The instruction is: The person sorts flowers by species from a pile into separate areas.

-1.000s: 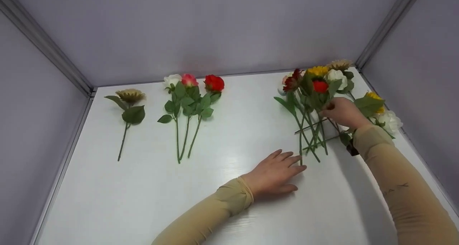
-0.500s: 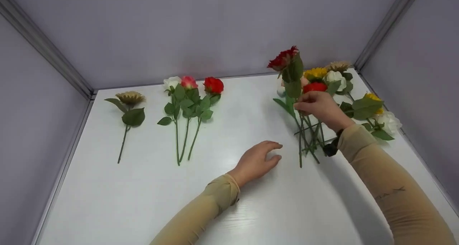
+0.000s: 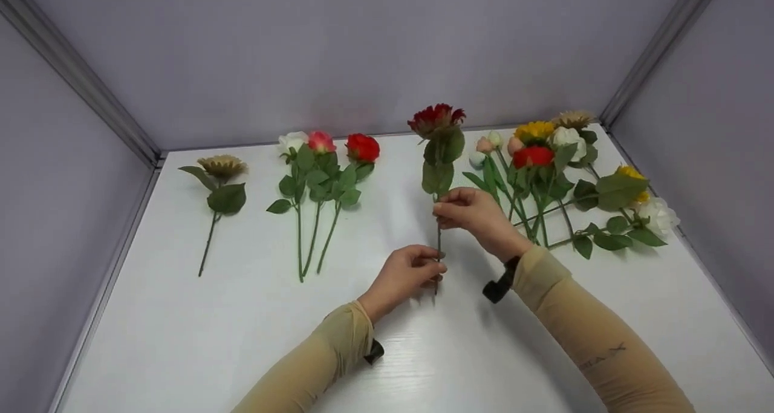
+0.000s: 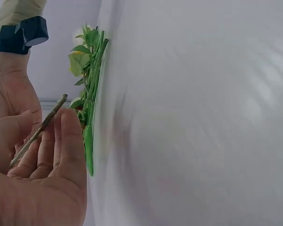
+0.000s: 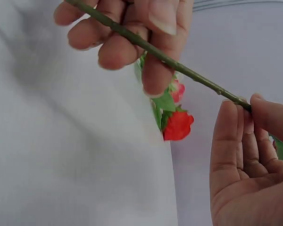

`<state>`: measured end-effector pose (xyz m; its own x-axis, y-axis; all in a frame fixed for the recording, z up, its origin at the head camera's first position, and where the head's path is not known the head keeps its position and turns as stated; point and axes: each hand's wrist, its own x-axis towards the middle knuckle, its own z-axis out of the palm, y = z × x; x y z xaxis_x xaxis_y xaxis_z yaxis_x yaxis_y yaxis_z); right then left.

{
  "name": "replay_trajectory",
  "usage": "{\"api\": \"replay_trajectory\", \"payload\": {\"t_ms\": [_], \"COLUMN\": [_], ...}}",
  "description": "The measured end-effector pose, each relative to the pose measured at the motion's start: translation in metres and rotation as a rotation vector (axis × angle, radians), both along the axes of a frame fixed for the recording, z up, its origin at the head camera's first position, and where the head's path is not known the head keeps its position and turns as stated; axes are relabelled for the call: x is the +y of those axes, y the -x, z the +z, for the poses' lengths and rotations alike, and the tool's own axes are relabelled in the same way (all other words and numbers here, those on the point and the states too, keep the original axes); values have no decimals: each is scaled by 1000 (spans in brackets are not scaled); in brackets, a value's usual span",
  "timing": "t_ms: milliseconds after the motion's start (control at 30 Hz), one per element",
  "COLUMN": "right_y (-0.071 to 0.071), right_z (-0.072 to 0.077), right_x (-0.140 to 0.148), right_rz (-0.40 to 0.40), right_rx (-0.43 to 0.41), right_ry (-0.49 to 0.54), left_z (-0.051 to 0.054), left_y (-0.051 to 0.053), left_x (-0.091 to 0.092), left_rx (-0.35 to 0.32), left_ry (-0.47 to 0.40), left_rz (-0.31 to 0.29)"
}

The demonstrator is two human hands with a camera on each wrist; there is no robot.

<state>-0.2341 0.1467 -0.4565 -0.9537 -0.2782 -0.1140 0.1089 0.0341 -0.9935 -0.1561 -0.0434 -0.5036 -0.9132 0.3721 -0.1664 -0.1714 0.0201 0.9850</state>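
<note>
In the head view a dark red flower (image 3: 436, 120) with green leaves stands upright at the middle of the table, bloom up. My right hand (image 3: 474, 216) pinches its stem between thumb and fingers just below the leaves. Lower down, the curved fingers and thumb of my left hand (image 3: 404, 280) are around the stem near its bottom end. The right wrist view shows the stem (image 5: 198, 77) running between both hands, with the left thumb slightly apart from it. The stem's free end (image 4: 61, 101) appears in the left wrist view beside the left fingers.
A beige flower (image 3: 222, 168) lies at the left. White, pink and red roses (image 3: 363, 149) lie in a group left of centre. At the right a pile holds tulips (image 3: 487, 147), a yellow flower (image 3: 535, 132) and white blooms (image 3: 658, 216). Walls enclose the white table (image 3: 151, 340).
My right hand has lifted the dark red flower from the right-hand pile and carried it left to the middle. My left hand has moved left, its fingers now curved around the lower stem.
</note>
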Motion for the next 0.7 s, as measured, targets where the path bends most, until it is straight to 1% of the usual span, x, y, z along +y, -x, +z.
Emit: {"api": "replay_trajectory", "payload": {"t_ms": [133,267,367,467,600,700], "right_y": [-9,-14,-16,-17,-17,-17], "right_z": [-9,-15,-17,-16,-17,-17], "right_x": [-16,-25,-27,-30,-34,-38], "right_rz": [3,3,1,-12,-43,-56], "right_rx": [-22,-40,-42,-42,-44,-40], "right_ry": [52,76,79,85,73,65], "left_z": [-5,-6,-6,-6,-6,-5], "left_y": [-6,-11,-13,-13,-10,-9], "left_x": [-12,-21,-24,-25,-27,-30], "left_rx": [8,26,24,29,83,122], "left_ry": [36,74,101,128,168,200], "left_rz": [15,20,28,52,90,103]}}
